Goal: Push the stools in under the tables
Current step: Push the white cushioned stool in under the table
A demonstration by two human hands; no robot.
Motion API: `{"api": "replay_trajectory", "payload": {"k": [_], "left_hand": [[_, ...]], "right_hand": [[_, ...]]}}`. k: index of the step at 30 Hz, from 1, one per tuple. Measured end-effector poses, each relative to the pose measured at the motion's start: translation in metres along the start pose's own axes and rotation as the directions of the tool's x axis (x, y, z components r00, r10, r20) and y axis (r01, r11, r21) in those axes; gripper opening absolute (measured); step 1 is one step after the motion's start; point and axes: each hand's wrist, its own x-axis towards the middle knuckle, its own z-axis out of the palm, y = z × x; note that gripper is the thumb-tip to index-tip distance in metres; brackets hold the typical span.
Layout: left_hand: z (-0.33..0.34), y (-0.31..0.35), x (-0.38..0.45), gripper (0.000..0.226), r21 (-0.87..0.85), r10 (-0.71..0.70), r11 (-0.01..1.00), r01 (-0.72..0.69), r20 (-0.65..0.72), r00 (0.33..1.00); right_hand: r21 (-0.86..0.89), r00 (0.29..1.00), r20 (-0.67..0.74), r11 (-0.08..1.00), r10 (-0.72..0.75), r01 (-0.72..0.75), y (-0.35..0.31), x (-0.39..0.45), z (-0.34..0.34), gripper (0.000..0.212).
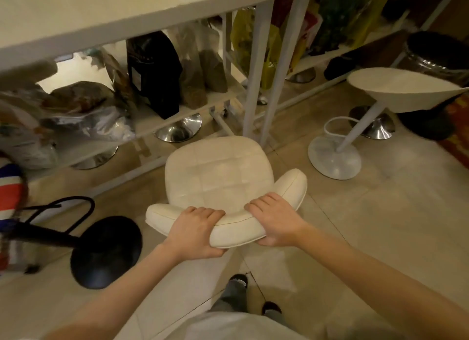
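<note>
A cream padded stool with a low curved backrest stands in front of me, its front edge close to the white table legs. My left hand and my right hand both grip the backrest from behind, fingers over its top. The white table top runs across the upper left. A white round-seat stool stands to the right on a white disc base. On the left a black stool with a black disc base leans, its striped seat at the frame edge.
A low white shelf under the table holds bags and a dark sack. Chrome stool bases show beneath it. Yellow bags sit further back, a dark stool at far right. The floor is beige tile.
</note>
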Motion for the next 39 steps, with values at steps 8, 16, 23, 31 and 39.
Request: {"api": "replay_trajectory", "payload": {"k": [8, 16, 23, 31, 39], "left_hand": [[0.005, 0.010, -0.006, 0.079, 0.139, -0.019, 0.990, 0.026, -0.049, 0.999], [0.003, 0.026, 0.000, 0.068, 0.077, -0.137, 0.987, 0.141, -0.055, 0.989], [0.007, 0.026, 0.008, 0.071, 0.135, -0.173, 0.975, 0.175, -0.030, 0.985], [-0.002, -0.004, 0.027, 0.072, 0.120, -0.211, 0.970, 0.213, -0.031, 0.977], [-0.011, -0.049, 0.050, 0.067, 0.103, -0.215, 0.970, 0.221, -0.061, 0.975]], "right_hand": [[-0.087, 0.996, 0.061, 0.994, -0.059, 0.064, 0.003, -0.002, -0.008, 0.064], [-0.093, 0.996, -0.039, 0.993, -0.077, 0.073, 0.013, -0.002, -0.007, 0.065], [-0.112, 0.996, -0.041, 0.991, -0.078, 0.073, 0.025, 0.002, -0.006, 0.068], [-0.128, 0.995, -0.045, 0.989, -0.085, 0.078, 0.036, 0.040, -0.011, 0.067], [-0.116, 0.993, -0.072, 0.989, -0.096, 0.087, 0.051, 0.089, -0.017, 0.070]]}}
